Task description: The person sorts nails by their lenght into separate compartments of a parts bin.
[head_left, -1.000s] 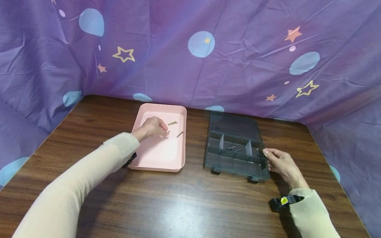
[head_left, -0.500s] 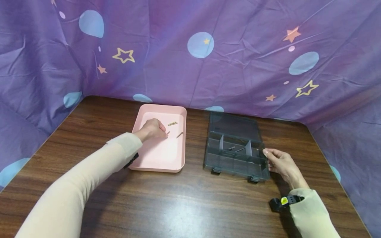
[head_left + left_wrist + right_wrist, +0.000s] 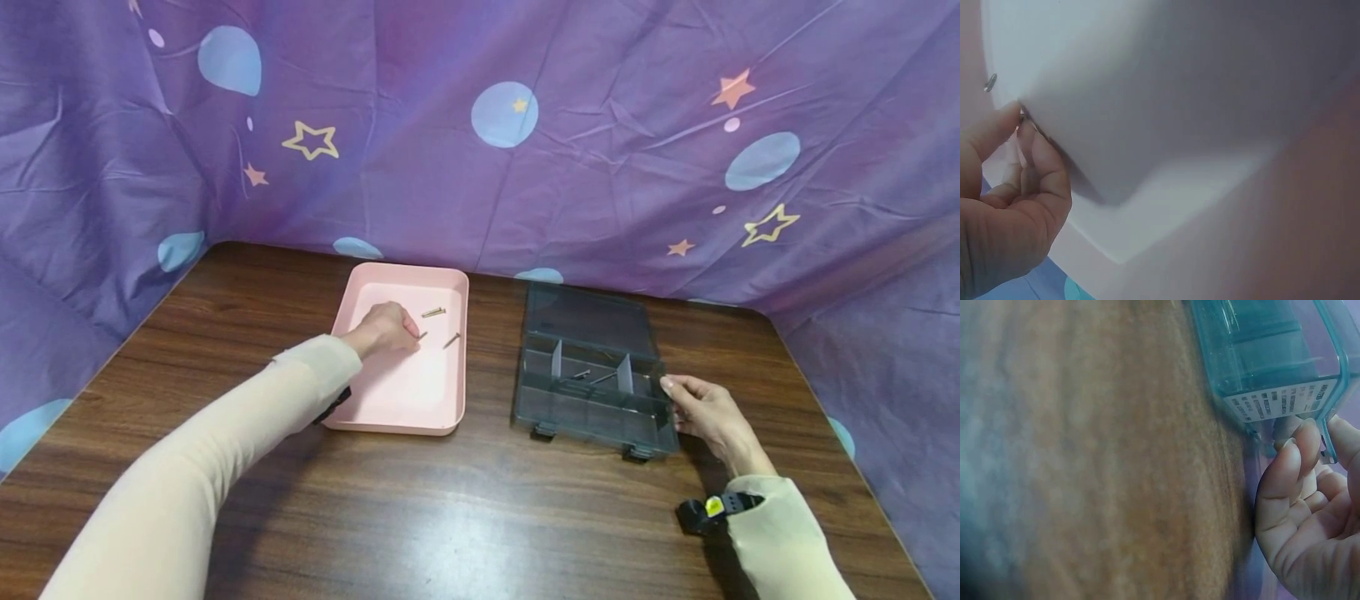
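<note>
Inside a pink tray (image 3: pixel 397 408), my left hand (image 3: pixel 385 326) pinches a small screw (image 3: pixel 422 335) between thumb and fingertips. The left wrist view shows only a sliver of metal between those fingers; the rest is covered. Two brass-toned screws (image 3: pixel 433 312) lie together further back in the tray, and a single screw (image 3: pixel 452 340) rests near its right side. My right hand (image 3: pixel 712 418) grips the right edge of a dark see-through compartment box (image 3: pixel 592 417), whose lid (image 3: pixel 588 321) lies open to the back. A few screws (image 3: pixel 582 374) sit in its middle rear compartment.
Tray and box stand apart on a brown wood-grain table (image 3: pixel 450 517). Two latches (image 3: pixel 637 453) stick out at the box's front edge. A white printed label (image 3: pixel 1282 401) is on the box's side. A purple patterned cloth (image 3: pixel 420 167) hangs behind the table.
My left hand has shifted slightly toward the front of the tray, fingers closing on the screw. The right hand and the box have stayed where they were.
</note>
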Tool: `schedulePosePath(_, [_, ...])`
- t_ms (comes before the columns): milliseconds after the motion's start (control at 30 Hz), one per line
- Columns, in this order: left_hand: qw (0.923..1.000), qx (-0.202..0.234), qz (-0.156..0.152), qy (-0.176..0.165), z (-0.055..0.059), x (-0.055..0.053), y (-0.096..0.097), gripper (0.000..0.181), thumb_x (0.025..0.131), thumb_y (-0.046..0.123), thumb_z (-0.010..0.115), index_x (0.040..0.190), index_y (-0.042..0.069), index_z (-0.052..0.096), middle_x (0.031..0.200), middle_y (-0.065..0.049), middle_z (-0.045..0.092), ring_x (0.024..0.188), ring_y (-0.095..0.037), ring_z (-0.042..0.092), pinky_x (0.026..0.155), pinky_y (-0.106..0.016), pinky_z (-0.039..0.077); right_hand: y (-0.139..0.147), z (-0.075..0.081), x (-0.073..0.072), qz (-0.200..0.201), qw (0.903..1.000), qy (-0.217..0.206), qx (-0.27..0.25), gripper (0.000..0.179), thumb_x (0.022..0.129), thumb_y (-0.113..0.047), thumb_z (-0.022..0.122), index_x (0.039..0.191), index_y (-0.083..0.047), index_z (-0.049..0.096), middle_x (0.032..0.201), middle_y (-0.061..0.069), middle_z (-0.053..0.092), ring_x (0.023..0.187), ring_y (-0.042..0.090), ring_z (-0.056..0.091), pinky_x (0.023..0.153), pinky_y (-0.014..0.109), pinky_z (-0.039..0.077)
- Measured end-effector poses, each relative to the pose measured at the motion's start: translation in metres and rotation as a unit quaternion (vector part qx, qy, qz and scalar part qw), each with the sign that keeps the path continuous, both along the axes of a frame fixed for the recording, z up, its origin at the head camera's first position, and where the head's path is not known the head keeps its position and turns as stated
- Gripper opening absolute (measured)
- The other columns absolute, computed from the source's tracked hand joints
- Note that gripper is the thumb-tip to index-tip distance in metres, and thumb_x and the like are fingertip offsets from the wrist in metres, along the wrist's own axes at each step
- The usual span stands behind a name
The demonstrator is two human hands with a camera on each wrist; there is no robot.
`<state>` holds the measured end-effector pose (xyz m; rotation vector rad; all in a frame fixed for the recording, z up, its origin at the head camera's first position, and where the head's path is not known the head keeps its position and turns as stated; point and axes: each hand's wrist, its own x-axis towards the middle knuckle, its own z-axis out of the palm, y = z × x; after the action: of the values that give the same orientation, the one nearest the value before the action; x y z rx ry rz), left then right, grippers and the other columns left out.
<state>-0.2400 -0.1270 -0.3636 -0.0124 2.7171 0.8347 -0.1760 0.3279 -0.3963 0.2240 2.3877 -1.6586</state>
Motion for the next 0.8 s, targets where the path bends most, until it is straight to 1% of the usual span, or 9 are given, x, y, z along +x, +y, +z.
schedulePosePath(100, [1.0000, -0.004, -0.004, 0.004, 0.0000, 0.0002, -0.0001, 0.020, 0.076, 0.012, 0.074, 0.095, 0.006, 0.071, 0.107, -0.010, 0.067, 0.095, -0.020, 0.057, 0.095, -0.033, 0.043, -0.0010, 0.0002, 0.0000, -0.002, 1.0000, -0.002, 0.006, 0.023, 0.094, -0.036, 0.055, 0.107, -0.018, 0.059, 0.069, -0.014, 0.054, 0.061, 0.002, 0.052, 0.058, 0.023, 0.050])
schedulePosePath(200, [1.0000, 0.006, -0.001, 0.003, 0.0001, 0.0007, -0.0001, 0.021, 0.076, 0.011, 0.073, 0.096, 0.006, 0.070, 0.105, -0.010, 0.068, 0.094, -0.020, 0.057, 0.094, -0.033, 0.043, -0.0016, 0.0005, -0.0001, 0.000, 0.9999, -0.001, 0.013, 0.033, 0.094, -0.037, 0.054, 0.113, -0.010, 0.057, 0.069, -0.014, 0.053, 0.062, 0.002, 0.052, 0.058, 0.023, 0.050])
schedulePosePath(300, [0.9998, 0.020, 0.005, 0.002, 0.0013, 0.0014, 0.0000, 0.022, 0.075, 0.010, 0.072, 0.096, 0.005, 0.070, 0.103, -0.010, 0.068, 0.092, -0.020, 0.056, 0.092, -0.032, 0.044, -0.0018, 0.0011, -0.0001, 0.000, 0.9999, 0.000, 0.015, 0.037, 0.094, -0.037, 0.054, 0.115, -0.007, 0.056, 0.069, -0.014, 0.053, 0.061, 0.001, 0.052, 0.058, 0.023, 0.050])
schedulePosePath(467, [0.9986, 0.050, 0.015, 0.004, 0.0042, 0.0016, 0.0002, 0.021, 0.076, 0.010, 0.071, 0.096, 0.004, 0.069, 0.102, -0.010, 0.067, 0.091, -0.020, 0.055, 0.090, -0.032, 0.044, -0.0014, 0.0016, 0.0004, -0.002, 0.9999, -0.001, 0.014, 0.034, 0.094, -0.038, 0.055, 0.113, -0.009, 0.058, 0.069, -0.014, 0.053, 0.061, 0.001, 0.052, 0.058, 0.023, 0.050])
schedulePosePath(567, [0.9975, 0.067, 0.019, 0.011, 0.0055, 0.0013, 0.0004, 0.022, 0.077, 0.010, 0.069, 0.098, 0.004, 0.069, 0.105, -0.011, 0.066, 0.094, -0.021, 0.054, 0.089, -0.032, 0.044, -0.0013, 0.0017, 0.0007, -0.003, 0.9999, -0.001, 0.015, 0.032, 0.093, -0.038, 0.055, 0.112, -0.012, 0.058, 0.069, -0.014, 0.052, 0.062, 0.001, 0.052, 0.058, 0.023, 0.050])
schedulePosePath(700, [0.9955, 0.089, 0.022, 0.021, 0.0078, 0.0007, 0.0012, 0.023, 0.079, 0.009, 0.066, 0.102, 0.004, 0.069, 0.111, -0.012, 0.066, 0.098, -0.022, 0.054, 0.090, -0.034, 0.043, -0.0014, 0.0019, 0.0007, -0.003, 1.0000, -0.001, 0.009, 0.023, 0.094, -0.037, 0.055, 0.106, -0.018, 0.060, 0.068, -0.015, 0.053, 0.061, 0.001, 0.052, 0.058, 0.023, 0.050])
schedulePosePath(800, [0.9940, 0.103, 0.020, 0.031, 0.0092, -0.0009, 0.0034, 0.023, 0.082, 0.011, 0.065, 0.103, 0.004, 0.069, 0.110, -0.012, 0.067, 0.097, -0.021, 0.055, 0.089, -0.034, 0.043, -0.0014, 0.0019, 0.0006, -0.003, 1.0000, -0.002, 0.006, 0.019, 0.094, -0.036, 0.055, 0.103, -0.020, 0.060, 0.068, -0.015, 0.053, 0.061, 0.001, 0.052, 0.058, 0.023, 0.050])
